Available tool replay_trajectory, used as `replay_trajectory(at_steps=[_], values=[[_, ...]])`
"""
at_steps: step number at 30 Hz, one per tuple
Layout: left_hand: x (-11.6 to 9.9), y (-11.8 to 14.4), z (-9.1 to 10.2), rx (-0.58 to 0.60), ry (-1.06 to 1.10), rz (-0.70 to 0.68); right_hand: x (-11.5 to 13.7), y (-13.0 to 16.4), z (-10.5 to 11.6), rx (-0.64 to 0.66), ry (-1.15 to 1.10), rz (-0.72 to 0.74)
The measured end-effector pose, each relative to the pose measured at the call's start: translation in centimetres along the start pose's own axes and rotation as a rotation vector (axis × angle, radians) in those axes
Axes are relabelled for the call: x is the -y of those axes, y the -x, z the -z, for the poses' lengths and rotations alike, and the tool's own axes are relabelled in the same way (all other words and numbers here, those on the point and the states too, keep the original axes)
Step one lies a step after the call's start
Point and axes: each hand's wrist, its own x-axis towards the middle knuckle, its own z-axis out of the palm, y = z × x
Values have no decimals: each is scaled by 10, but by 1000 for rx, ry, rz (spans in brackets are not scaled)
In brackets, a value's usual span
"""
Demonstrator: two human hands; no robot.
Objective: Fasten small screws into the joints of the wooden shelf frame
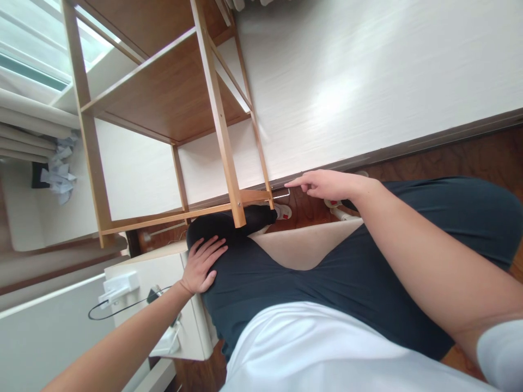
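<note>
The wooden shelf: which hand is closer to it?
Right. The right hand points beside the foot of the wooden shelf, close but apart from it. The left hand rests flat on the dark-trousered knee, further off.

Single head cam, looking steeply down over the wearer's torso and legs, close range; light wooden open-frame shelf [163,103] upper left of frame.

A room in a home is shown, most likely a bedroom. A bare wooden shelf unit [171,103] is stood against a plain white wall [368,71], above a dark wood floor [469,158]. Curtains [28,125] are hung by a bright window [36,49], and a white bedside cabinet [163,283] with a cable [110,311] is seen nearby.
</note>
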Motion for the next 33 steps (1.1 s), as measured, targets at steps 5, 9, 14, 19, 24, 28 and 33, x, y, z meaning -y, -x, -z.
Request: replay_trajectory(at_steps=[5,9,14,19,24,28,33], values=[[1,4,-4,-21,-5,-5,6,-2,0,30,-1,-24],[3,4,-4,-18,-12,-24,8,-3,0,32,4,-39],[5,3,-4,-9,-14,-31,8,-3,2,49,-7,-73],[4,3,-5,-15,-17,-28,11,-1,2,50,-23,-78],[4,2,-4,-12,-10,-23,9,0,0,69,-34,-98],[4,1,-3,-16,-8,-27,6,-2,-3,81,-37,-117],[3,0,-3,-19,-9,-30,4,-5,-6,120,-38,-135]])
